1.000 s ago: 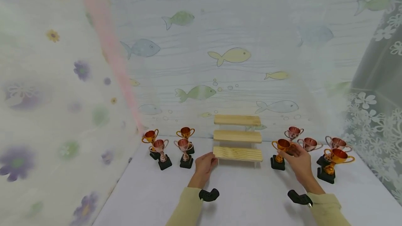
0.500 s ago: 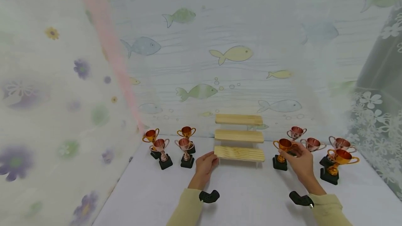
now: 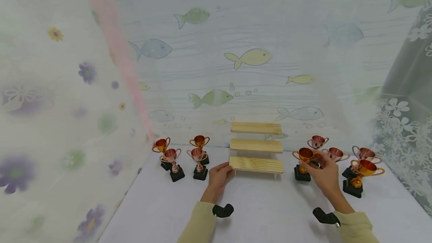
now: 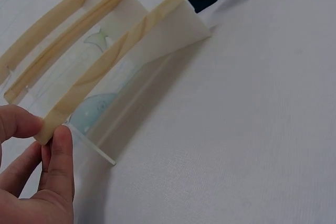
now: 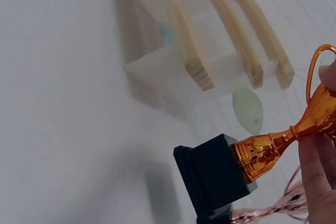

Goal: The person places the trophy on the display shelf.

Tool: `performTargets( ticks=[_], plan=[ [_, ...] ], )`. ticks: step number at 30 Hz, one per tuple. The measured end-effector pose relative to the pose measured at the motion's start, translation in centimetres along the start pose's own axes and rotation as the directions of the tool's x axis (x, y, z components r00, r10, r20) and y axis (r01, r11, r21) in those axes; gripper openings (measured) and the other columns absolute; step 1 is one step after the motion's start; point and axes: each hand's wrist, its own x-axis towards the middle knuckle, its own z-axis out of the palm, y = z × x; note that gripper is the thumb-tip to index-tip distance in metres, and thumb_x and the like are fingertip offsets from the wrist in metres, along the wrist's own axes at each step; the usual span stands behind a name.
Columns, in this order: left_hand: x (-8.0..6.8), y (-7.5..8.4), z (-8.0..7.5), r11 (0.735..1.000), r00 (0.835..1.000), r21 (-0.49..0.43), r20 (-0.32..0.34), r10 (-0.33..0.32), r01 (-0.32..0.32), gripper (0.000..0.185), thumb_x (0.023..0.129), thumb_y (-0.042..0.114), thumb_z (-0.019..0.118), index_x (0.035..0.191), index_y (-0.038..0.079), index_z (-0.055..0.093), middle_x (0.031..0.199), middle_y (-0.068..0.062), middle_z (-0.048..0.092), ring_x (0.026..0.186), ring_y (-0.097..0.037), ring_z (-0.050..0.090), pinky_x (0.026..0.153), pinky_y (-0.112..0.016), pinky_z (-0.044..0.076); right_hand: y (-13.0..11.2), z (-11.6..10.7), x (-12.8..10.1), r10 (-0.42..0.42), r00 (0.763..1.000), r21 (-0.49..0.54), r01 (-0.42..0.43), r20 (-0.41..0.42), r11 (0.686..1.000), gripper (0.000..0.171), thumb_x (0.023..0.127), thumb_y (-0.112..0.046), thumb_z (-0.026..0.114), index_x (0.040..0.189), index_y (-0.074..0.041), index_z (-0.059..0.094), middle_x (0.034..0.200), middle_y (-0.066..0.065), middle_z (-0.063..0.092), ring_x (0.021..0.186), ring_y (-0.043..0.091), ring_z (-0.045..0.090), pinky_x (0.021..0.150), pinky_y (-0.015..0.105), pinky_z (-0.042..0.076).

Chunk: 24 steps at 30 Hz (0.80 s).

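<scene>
My left hand (image 3: 218, 177) pinches the left end of the lowest board of a three-step wooden display stand (image 3: 256, 164), thumb above and fingers below in the left wrist view. To the right of the stand, my right hand (image 3: 325, 173) grips a gold trophy cup (image 3: 305, 155) by its bowl and stem. The trophy stays upright on its black square base (image 5: 212, 171), and in the right wrist view its shadow falls apart from the base. All three boards of the stand are bare.
At left stand two gold trophies (image 3: 199, 141) and two rose-coloured trophies (image 3: 170, 156). Behind and right of my right hand are three more rose-coloured trophies (image 3: 318, 141) and another gold trophy (image 3: 366, 168). A fish-printed curtain (image 3: 209, 66) hangs behind the white table (image 3: 256, 209).
The gold trophy in my right hand has risen slightly and shifted a little to the right. My left hand keeps its pinch on the stand.
</scene>
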Motion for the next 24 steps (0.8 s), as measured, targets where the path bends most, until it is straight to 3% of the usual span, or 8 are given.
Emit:
performTargets(
  ticks=[6,12,24],
  plan=[
    [-0.2,0.0,0.0,1.0,1.0,0.004,-0.002,0.013,-0.013,0.034,0.093,-0.003,0.065,0.126,-0.012,0.064,0.119,-0.025,0.067,0.09,-0.015,0.068,0.087,-0.031,0.06,-1.0,-0.1,-0.3,-0.101,0.995,-0.032,0.101,-0.007,0.994,0.059,0.079,0.004,0.084,0.132,0.004,0.059,0.108,-0.012,0.058,0.093,-0.014,0.058,0.075,0.006,0.053],
    [-0.4,0.2,-0.1,1.0,1.0,0.004,-0.005,0.008,-0.008,0.034,0.093,-0.001,0.066,0.126,-0.011,0.064,0.12,-0.024,0.067,0.09,-0.015,0.069,0.087,-0.031,0.06,-2.7,0.1,-0.4,-0.216,0.976,-0.022,0.216,-0.02,0.976,0.056,0.077,0.009,0.083,0.129,0.007,0.06,0.111,-0.02,0.057,0.099,-0.011,0.058,0.079,0.005,0.051],
    [-0.3,-0.1,-0.1,1.0,1.0,-0.014,-0.006,0.002,-0.002,0.034,0.092,-0.001,0.067,0.125,-0.011,0.065,0.119,-0.023,0.068,0.088,-0.014,0.069,0.087,-0.032,0.061,-7.9,1.7,0.4,-0.203,0.977,0.066,0.199,0.063,0.978,0.054,0.084,0.001,0.081,0.132,0.004,0.058,0.113,-0.015,0.058,0.1,-0.006,0.06,0.08,0.009,0.054]
  ],
)
